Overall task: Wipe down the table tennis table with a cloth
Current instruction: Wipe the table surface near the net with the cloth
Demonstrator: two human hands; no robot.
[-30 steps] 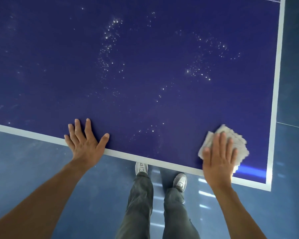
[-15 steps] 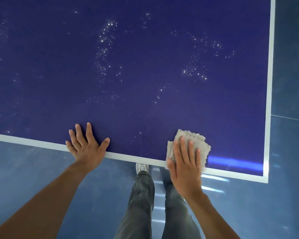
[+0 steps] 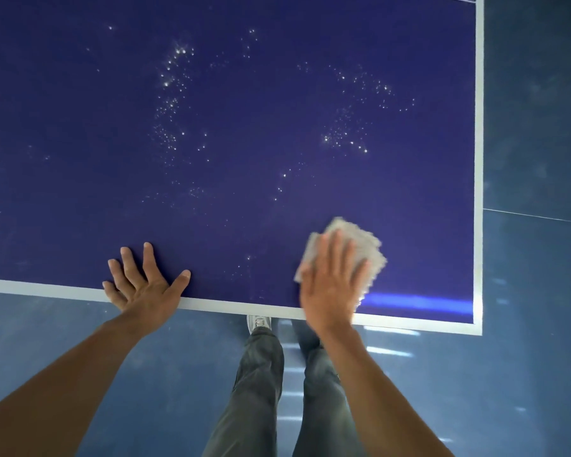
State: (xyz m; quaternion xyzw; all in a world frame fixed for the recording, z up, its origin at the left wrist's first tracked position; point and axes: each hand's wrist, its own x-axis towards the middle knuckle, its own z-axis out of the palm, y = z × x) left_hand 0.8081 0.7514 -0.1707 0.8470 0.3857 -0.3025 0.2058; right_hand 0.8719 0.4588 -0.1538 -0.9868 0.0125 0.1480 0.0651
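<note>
The cloth lies on the table under the right hand, reaching out beyond its fingertips. The left hand rests flat on the table's near edge, well left of the right hand. Specks lie beyond both hands. The person's legs stand between the hands, below the edge.

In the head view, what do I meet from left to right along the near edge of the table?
left hand → shoe → right hand → blue glare → white side line
</note>
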